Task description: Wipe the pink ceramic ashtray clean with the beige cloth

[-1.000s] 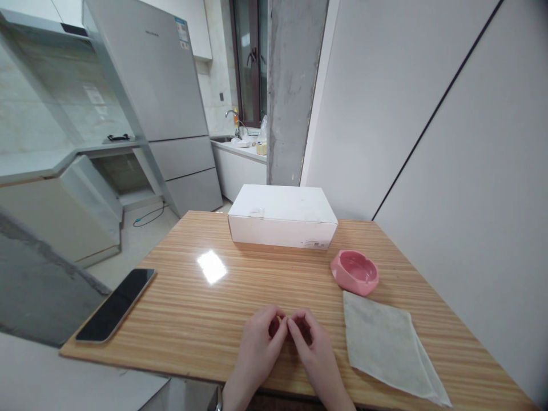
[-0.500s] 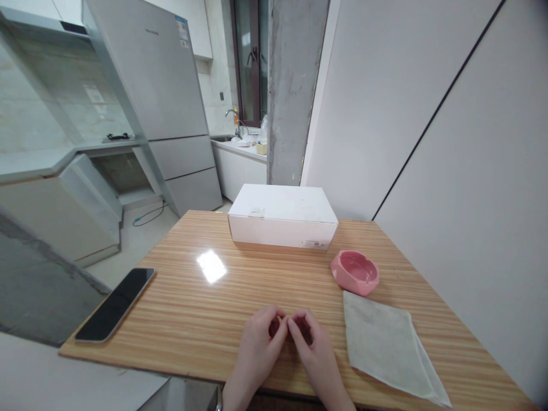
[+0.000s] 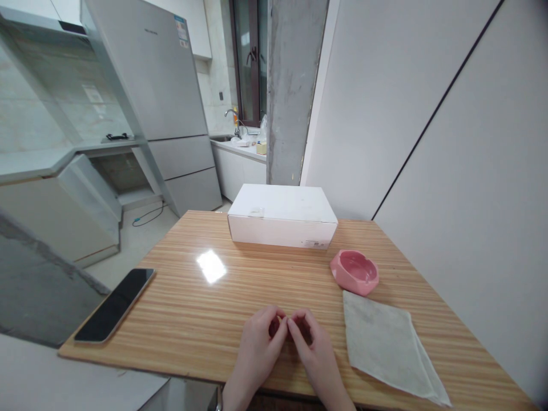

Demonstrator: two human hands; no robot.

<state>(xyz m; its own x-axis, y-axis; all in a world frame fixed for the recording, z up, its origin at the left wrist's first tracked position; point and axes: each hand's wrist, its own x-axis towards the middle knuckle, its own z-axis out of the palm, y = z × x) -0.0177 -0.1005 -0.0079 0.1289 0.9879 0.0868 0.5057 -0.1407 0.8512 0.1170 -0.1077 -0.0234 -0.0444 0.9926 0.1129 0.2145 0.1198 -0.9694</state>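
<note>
Both my hands rest on the near edge of a wooden table (image 3: 192, 311). My left hand (image 3: 258, 347) and my right hand (image 3: 315, 349) are curled, with their fingertips touching each other in the middle. Nothing shows between the fingers, only a dark reddish shadow under them. A folded pale cloth (image 3: 385, 342) lies just to the right of my right hand. Beyond the cloth sits a pink ashtray-like dish (image 3: 354, 272). A closed white box (image 3: 282, 218) stands at the far side of the table.
A black phone (image 3: 115, 304) lies face up at the table's left corner. A white wall (image 3: 449, 142) runs along the right side. Behind the table are a concrete pillar (image 3: 293, 85), a grey fridge (image 3: 162, 97) and a kitchen counter with a sink (image 3: 240, 142).
</note>
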